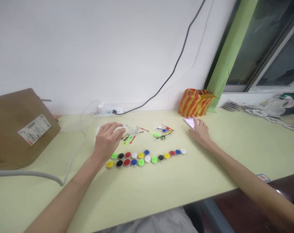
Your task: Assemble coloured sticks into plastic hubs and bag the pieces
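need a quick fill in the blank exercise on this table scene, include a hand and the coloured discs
1. The right hand has its fingers over a switched-on ____ near the striped bag.
2. The leftmost lined-up disc is coloured ____.
3. The rightmost lined-up disc is coloured ____.
4. The cardboard box is on the ____ side of the picture.

Missing words: phone; yellow; white; left

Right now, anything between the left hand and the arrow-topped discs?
Yes: the loose arrows lie between the left hand and the arrow-topped discs, just beyond the fingertips. They look low, so passing over them is probably possible.
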The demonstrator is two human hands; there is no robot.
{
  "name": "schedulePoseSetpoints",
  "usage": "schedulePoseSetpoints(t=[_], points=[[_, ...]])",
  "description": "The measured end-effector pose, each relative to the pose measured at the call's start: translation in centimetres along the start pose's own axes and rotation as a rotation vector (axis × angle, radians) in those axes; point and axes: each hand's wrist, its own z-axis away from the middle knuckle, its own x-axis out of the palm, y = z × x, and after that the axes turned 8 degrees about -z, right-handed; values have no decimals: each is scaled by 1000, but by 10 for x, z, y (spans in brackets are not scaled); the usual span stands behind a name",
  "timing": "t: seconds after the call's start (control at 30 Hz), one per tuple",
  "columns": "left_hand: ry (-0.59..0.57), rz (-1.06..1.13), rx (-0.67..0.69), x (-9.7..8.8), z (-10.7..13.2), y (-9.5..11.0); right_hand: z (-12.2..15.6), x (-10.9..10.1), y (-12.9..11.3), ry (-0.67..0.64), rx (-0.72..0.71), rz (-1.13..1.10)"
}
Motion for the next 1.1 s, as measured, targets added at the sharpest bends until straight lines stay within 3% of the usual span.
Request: schedulePoseSetpoints(t=[0.1,0.2,0.27,0.4,0.5,0.63,0.87,1.1], points=[[32,32,67,0,-5,3,12,-9,-41,22,-312,-127],[13,108,179,1,-19,8,13,-17,-86,-129,-650,-245],[-44,155,253,1,-28,11,6,-16,-110,-210,-741,-269],[-143,150,294,2,-28,11,-6,-2,-133,-301,-749,-309],[-140,94,209,3,-12,5,-2,7,-132,-261,-738,-286],[-171,-8,229,5,4,-4,9,7,-125,-177,-751,-188],[-25,-29,385,10,4,6,13,17,-134,-177,-708,-120],[50,2,347,4,3,12,17,31,-134,-118,-704,-330]])
